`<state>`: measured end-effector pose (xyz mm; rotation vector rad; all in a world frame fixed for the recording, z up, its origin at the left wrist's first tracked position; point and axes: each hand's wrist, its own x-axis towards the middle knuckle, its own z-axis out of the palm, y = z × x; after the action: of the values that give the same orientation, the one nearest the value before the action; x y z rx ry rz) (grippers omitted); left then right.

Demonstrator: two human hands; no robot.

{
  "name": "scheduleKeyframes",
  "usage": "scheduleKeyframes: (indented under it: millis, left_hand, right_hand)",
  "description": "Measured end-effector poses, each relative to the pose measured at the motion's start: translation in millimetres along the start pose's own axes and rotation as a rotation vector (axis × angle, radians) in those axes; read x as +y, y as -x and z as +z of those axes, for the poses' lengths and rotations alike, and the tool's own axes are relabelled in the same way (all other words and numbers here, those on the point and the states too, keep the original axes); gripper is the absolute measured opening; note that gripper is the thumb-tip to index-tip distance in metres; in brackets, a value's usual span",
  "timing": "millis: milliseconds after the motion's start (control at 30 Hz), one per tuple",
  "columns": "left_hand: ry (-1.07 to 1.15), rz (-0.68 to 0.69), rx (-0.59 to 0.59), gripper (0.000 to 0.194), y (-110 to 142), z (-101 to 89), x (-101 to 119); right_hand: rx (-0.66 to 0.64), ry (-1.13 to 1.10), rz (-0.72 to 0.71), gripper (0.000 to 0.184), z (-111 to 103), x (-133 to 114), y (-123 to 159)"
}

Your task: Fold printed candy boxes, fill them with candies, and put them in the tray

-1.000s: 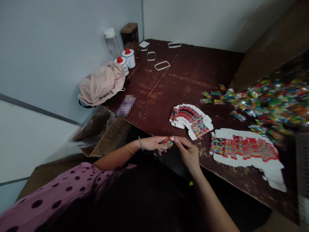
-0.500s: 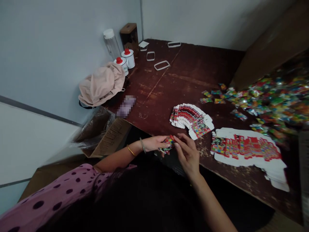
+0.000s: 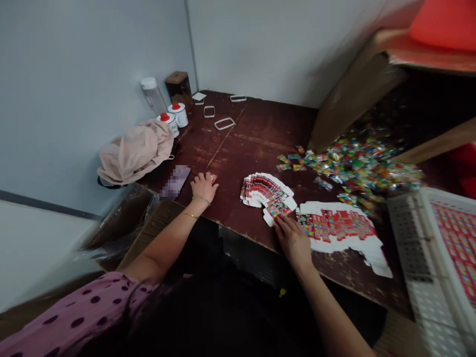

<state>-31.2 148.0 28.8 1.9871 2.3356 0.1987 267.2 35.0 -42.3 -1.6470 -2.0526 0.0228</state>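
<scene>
My left hand [image 3: 203, 188] is down on the table near its front edge, fingers curled over a small printed box [image 3: 213, 177]. Only the box's red, colourful end shows past the fingers. My right hand [image 3: 295, 242] reaches to the near end of a fan of flat printed cartons [image 3: 265, 187], its fingertips closed on the lowest carton [image 3: 278, 208]. Right of that fan, beside my right hand, lies a second overlapping row of flat cartons [image 3: 334, 225], red with white flaps.
Wrapped candies [image 3: 364, 158] spill from a cardboard box [image 3: 342, 99] at the right. A white plastic basket [image 3: 412, 248] holds rows of red packs. Lidded mugs [image 3: 178, 115], a clear bottle [image 3: 153, 96], a pink cloth bag [image 3: 137, 151] and white rubber-band-like loops [image 3: 224, 123] stand or lie farther left.
My hands have come apart. The left carried the small box leftward onto the table; the right moved to the fanned cartons. The view has turned right, bringing in the basket.
</scene>
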Motion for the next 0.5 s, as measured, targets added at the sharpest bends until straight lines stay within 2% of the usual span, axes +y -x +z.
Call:
scheduleKeyframes:
  millis: [67,100,133,200,267,367,433,500]
  left_hand:
    - [0.122,0.126,0.046,0.051,13.1,4.9,8.9]
    - [0.243,0.213,0.025,0.047,22.8,8.2,15.1]
    - [0.398,0.297,-0.047,0.042,33.8,12.2,21.9]
    - [0.75,0.364,-0.341,0.035,56.6,22.4,34.6]
    - [1.031,0.275,-0.718,0.043,77.2,33.7,42.7]
    - [1.219,0.097,-1.201,0.061,99.6,46.2,44.9]
    - [1.328,0.014,-1.447,0.068,108.3,49.1,44.7]
    - [1.505,-0.084,-1.58,0.064,113.3,48.4,47.5]
  right_hand:
    - [0.022,0.017,0.032,0.039,-1.2,-8.7,-3.8]
    - [0.025,0.026,0.049,0.046,-0.9,-13.9,-5.5]
    - [0.023,0.034,0.064,0.053,0.3,-19.1,-6.3]
    - [0.012,0.033,0.071,0.056,4.6,-27.1,-3.6]
    - [0.006,-0.002,0.052,0.044,8.0,-30.9,4.8]
    - [0.01,-0.109,0.028,0.034,2.1,-34.7,24.3]
    - [0.026,-0.195,0.019,0.032,-9.9,-42.8,37.9]
    - [-0.007,-0.29,-0.059,0.032,-24.3,-57.0,48.7]
